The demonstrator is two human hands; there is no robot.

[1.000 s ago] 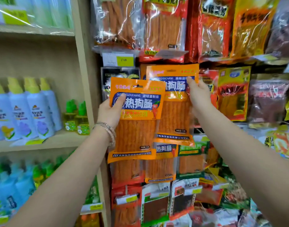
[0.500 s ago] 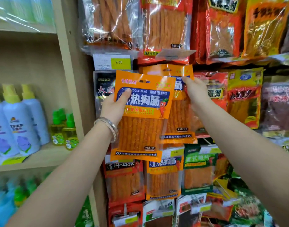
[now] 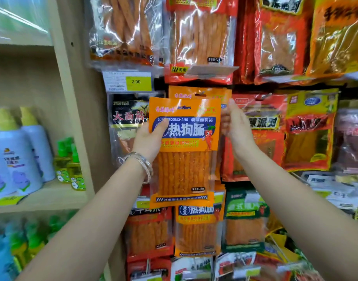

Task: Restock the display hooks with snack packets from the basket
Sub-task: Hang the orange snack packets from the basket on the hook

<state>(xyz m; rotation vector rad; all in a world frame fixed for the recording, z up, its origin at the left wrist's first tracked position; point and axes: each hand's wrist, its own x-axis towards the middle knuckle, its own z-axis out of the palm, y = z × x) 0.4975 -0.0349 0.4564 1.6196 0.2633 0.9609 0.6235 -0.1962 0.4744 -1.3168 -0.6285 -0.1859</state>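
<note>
My left hand (image 3: 148, 138), a bracelet (image 3: 141, 163) at its wrist, grips the orange packet (image 3: 184, 151) by its left edge, thumb on the blue label and fingers behind. The packet stands upright with its long axis vertical. Its printed header and hang slot are at the top, its clear window is below, and the orange sticks inside run straight up and down. Its face is turned toward me.

My right hand (image 3: 238, 130) is raised at the packet's upper right. The thumb points up and the fingers are curled round the right edge of the hung packets (image 3: 200, 92) just behind. Their tips are partly hidden by the packet in front.

Those hung packets are the same orange kind and hang upright. My packet overlaps them, with its top edge just below their hang hole.

Further back, a black packet (image 3: 127, 116) hangs to the left and a red packet (image 3: 261, 122) to the right, both partly covered by my hands. Below hang another orange packet (image 3: 198, 226) and a green packet (image 3: 245, 218). Above the black packet sits a yellow price tag (image 3: 131, 81) reading 2.00, under a row of bigger stick packets.

Left of the wooden upright (image 3: 72, 98), a shelf (image 3: 52, 197) carries spray bottles (image 3: 14, 159) and small green-capped bottles (image 3: 67, 165).
</note>
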